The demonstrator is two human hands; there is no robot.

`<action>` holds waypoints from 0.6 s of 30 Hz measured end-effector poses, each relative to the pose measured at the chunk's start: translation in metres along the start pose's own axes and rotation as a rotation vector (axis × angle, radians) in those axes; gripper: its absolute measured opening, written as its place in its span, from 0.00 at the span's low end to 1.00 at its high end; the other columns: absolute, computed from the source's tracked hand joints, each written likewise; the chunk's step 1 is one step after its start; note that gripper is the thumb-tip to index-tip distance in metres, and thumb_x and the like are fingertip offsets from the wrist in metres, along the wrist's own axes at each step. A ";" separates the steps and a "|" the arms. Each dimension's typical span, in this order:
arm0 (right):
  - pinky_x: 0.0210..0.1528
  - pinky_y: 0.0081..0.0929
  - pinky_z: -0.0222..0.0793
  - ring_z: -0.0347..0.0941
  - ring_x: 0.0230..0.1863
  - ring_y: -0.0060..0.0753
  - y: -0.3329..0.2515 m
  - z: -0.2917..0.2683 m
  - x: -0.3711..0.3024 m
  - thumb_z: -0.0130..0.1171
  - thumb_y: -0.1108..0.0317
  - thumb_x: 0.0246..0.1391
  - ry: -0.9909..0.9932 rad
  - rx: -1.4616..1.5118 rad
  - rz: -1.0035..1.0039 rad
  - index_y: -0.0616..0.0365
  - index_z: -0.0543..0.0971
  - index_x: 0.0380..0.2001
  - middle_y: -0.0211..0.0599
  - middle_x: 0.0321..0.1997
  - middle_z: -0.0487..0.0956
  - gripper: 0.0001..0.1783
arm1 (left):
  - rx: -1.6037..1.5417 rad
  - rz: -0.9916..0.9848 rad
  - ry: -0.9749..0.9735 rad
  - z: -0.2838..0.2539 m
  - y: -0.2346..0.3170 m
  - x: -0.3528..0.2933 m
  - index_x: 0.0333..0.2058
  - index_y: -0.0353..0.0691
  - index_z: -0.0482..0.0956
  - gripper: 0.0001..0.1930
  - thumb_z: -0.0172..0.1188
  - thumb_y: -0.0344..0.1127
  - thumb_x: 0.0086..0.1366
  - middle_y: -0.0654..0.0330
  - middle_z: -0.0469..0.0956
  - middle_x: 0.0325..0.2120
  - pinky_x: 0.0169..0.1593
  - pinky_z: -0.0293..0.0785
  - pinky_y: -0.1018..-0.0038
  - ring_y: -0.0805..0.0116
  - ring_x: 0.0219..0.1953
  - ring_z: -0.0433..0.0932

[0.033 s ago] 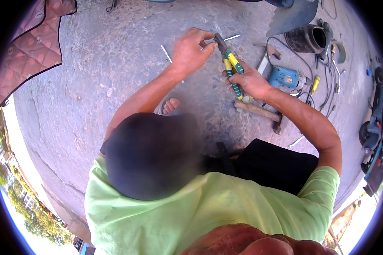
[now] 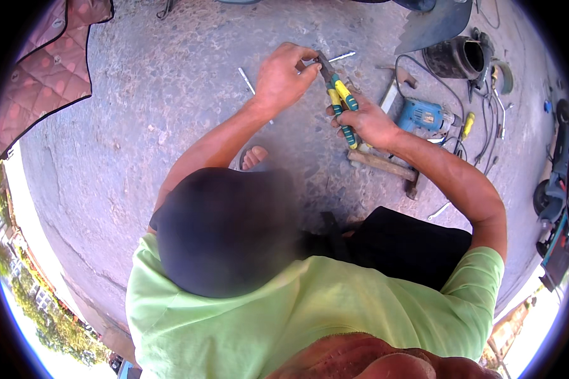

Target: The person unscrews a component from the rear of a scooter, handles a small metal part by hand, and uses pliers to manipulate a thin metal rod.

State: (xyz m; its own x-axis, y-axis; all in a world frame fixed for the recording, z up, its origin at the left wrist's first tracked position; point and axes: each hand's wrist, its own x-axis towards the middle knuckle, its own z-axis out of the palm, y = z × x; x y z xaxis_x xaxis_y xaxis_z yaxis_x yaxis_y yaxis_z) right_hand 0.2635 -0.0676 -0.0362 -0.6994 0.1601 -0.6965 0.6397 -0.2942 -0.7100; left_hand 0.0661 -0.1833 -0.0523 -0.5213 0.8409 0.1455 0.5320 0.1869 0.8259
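My right hand (image 2: 372, 121) is wrapped round the yellow and green handles of a pair of pliers (image 2: 341, 95). Their dark jaws point up and away toward my left hand (image 2: 286, 74), whose thumb and fingertips are pinched together right beside the jaw tips. Whatever small piece sits between those fingertips is too small to make out. Just past the jaws a thin shiny metal rod (image 2: 342, 57) shows on the concrete floor. Another thin metal rod (image 2: 246, 81) lies left of my left hand, partly covered by my forearm.
Right of my right hand are a blue power drill (image 2: 422, 115), a wooden-handled hammer (image 2: 385, 164), a yellow-handled screwdriver (image 2: 468, 126) and several cables. Farther off stands a dark metal cylinder (image 2: 455, 58). A quilted mat (image 2: 57, 82) covers the far left. A foot (image 2: 255, 156) rests below the hands.
The pliers' handles and my right hand have shifted slightly left. My left hand stays in nearly the same place, still pinched by the jaw tips.
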 end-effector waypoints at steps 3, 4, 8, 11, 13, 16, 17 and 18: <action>0.42 0.29 0.78 0.77 0.45 0.30 -0.006 0.016 0.003 0.57 0.74 0.56 -0.015 0.053 0.009 0.63 0.67 0.61 0.40 0.51 0.76 0.29 | -0.017 -0.101 0.020 0.002 -0.005 -0.004 0.43 0.39 0.85 0.12 0.68 0.34 0.60 0.54 0.82 0.39 0.41 0.79 0.65 0.59 0.36 0.83; 0.42 0.30 0.79 0.77 0.45 0.30 -0.007 0.020 0.005 0.57 0.74 0.56 -0.021 0.069 0.012 0.63 0.67 0.61 0.41 0.51 0.76 0.28 | -0.025 -0.142 0.028 -0.001 -0.006 -0.005 0.43 0.39 0.85 0.12 0.68 0.34 0.60 0.53 0.82 0.39 0.42 0.79 0.65 0.59 0.36 0.83; 0.42 0.30 0.79 0.78 0.44 0.30 -0.006 0.037 0.018 0.57 0.73 0.55 0.000 0.040 0.018 0.64 0.68 0.60 0.40 0.50 0.77 0.28 | -0.130 -0.182 0.062 -0.004 -0.037 -0.013 0.42 0.39 0.85 0.11 0.67 0.33 0.61 0.53 0.82 0.38 0.41 0.79 0.64 0.58 0.36 0.83; 0.39 0.28 0.76 0.78 0.36 0.27 -0.014 0.059 0.023 0.60 0.70 0.53 0.027 -0.055 -0.041 0.63 0.73 0.55 0.35 0.40 0.79 0.24 | -0.002 -0.105 0.050 -0.021 -0.042 -0.019 0.41 0.38 0.84 0.08 0.65 0.32 0.63 0.52 0.80 0.36 0.41 0.78 0.62 0.54 0.36 0.82; 0.36 0.27 0.73 0.76 0.32 0.26 -0.011 0.075 0.032 0.61 0.68 0.52 0.021 0.028 -0.069 0.62 0.75 0.50 0.33 0.35 0.79 0.21 | 0.067 -0.026 0.047 -0.030 -0.056 -0.024 0.40 0.38 0.83 0.07 0.64 0.32 0.65 0.51 0.79 0.35 0.41 0.77 0.61 0.51 0.36 0.81; 0.37 0.35 0.74 0.79 0.33 0.34 0.006 0.093 0.048 0.60 0.62 0.54 0.049 -0.016 -0.058 0.64 0.75 0.51 0.41 0.33 0.81 0.23 | 0.177 0.060 0.029 -0.038 -0.074 -0.034 0.39 0.38 0.81 0.06 0.62 0.33 0.67 0.50 0.77 0.34 0.40 0.75 0.58 0.48 0.37 0.79; 0.39 0.36 0.74 0.79 0.34 0.36 0.016 0.099 0.054 0.60 0.62 0.54 0.068 -0.042 -0.102 0.64 0.75 0.51 0.42 0.33 0.81 0.24 | 0.212 0.085 0.020 -0.039 -0.078 -0.037 0.38 0.37 0.80 0.06 0.62 0.33 0.67 0.49 0.77 0.33 0.40 0.75 0.58 0.47 0.38 0.78; 0.41 0.38 0.74 0.80 0.35 0.38 0.022 0.102 0.058 0.60 0.62 0.54 0.089 -0.074 -0.145 0.64 0.75 0.51 0.44 0.34 0.81 0.24 | 0.229 0.050 0.000 -0.040 -0.081 -0.039 0.38 0.37 0.80 0.06 0.62 0.33 0.68 0.49 0.77 0.33 0.41 0.75 0.58 0.47 0.38 0.78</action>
State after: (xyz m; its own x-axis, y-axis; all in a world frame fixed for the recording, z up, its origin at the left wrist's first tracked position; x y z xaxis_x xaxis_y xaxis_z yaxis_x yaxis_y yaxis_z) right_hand 0.2045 -0.1608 -0.0821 -0.7571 0.2794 -0.5905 0.5583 -0.1925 -0.8070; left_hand 0.0166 -0.2514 -0.1029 -0.4904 0.8519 0.1837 0.6949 0.2550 0.6724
